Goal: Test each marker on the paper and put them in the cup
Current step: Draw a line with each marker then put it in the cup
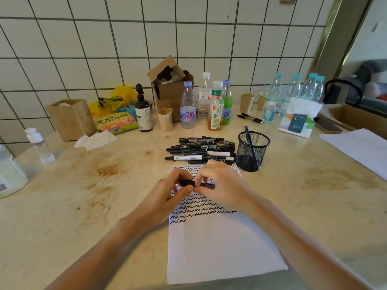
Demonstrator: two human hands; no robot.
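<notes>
Both hands over upper part of paper (219,248), holding one black marker (196,183) horizontally between them. Left hand (167,190) fingers curled round left end of marker; right hand (217,183) fingers pinching right portion, near what looks like cap end (209,186). Probably uncapping or recapping; cannot tell which, tip not visible.

Paper flat on tabletop (83,195), upper part filled with rows of black squiggles (199,210), last row short, just two marks at left. Lower part of sheet blank. Plenty of test strokes already made, so testing seems well underway.

Mesh cup (253,150) just beyond paper's upper right corner, upright, holding only one marker (250,143) leaning inside as far as visible. Pile of markers (201,150) lying just beyond paper's far edge, left of cup, roughly a dozen or more, mixed black and white barrels. Mismatch noted: many squiggles, one marker in cup; reason not shown.

Judgement: early in terms of cup count, bulk of pile left. Remaining: finish held marker, drop in cup, repeat for whole pile.

Background clutter along tiled wall: bottles (188,105), cardboard box (169,88), paper cups (247,102), tissue pack (297,120), two pens (250,118). Second sheet (360,147) at far right, not in use.
</notes>
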